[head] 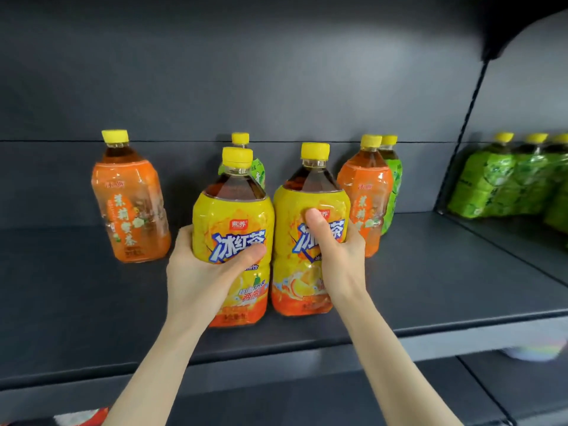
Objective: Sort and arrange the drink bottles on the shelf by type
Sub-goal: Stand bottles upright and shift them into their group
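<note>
At the centre of the frame, two yellow-labelled tea bottles stand side by side near the front edge of a dark grey shelf. The left hand grips the left yellow bottle: its thumb lies across the front of the label and its fingers curl round the far side, out of sight. The right hand grips the right yellow bottle in the same way, thumb pointing up over the label and fingers wrapped round the bottle's right side. Both bottles are roughly upright, have yellow caps and sit very close together; whether they touch, or whether their bases rest on the shelf, I cannot tell.

Farther back, toward the left of the frame, the left orange bottle stands alone, well apart from the others. Just behind the left yellow bottle, the middle green bottle shows only its cap and a strip of label. Right of centre, the right orange bottle stands just beside the right hand, with the rear green bottle close behind it and half hidden.

Along the right edge of the frame, past an upright divider, a row of green bottles stands close together in the next bay.
</note>
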Demonstrator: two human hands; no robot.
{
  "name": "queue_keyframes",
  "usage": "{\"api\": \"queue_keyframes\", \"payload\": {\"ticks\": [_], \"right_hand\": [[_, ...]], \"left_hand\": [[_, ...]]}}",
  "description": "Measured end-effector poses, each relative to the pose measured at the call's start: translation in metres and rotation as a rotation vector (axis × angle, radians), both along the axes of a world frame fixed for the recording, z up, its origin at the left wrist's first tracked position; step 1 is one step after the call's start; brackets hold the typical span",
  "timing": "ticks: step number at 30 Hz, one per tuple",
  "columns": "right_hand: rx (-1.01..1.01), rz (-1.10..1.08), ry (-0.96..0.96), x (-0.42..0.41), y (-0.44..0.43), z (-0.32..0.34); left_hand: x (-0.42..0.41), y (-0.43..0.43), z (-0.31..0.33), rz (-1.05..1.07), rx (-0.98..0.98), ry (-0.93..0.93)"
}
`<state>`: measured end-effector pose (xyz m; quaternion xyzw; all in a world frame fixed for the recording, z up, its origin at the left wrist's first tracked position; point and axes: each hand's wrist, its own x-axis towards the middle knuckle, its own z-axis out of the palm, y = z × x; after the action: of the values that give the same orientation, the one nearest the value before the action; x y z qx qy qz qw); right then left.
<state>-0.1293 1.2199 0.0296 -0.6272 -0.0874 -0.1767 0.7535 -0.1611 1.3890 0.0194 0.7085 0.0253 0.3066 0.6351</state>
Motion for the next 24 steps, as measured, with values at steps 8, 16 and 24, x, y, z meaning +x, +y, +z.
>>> {"api": "queue_keyframes", "payload": {"ticks": [8, 16, 24], "right_hand": [[-0.023, -0.181, -0.053, -0.033, -0.100, 0.023], [-0.058, -0.324, -0.003, -0.064, -0.223, 0.022], [-0.043, -0.454, 0.009, -0.091, -0.339, 0.018]], "left_hand": [[0.002, -0.095, 0.021, -0.165, -0.040, -0.033], [-0.002, -0.222, 0.018, -0.318, -0.081, -0.054], [-0.009, -0.342, 0.016, -0.431, -0.075, -0.062]]}}
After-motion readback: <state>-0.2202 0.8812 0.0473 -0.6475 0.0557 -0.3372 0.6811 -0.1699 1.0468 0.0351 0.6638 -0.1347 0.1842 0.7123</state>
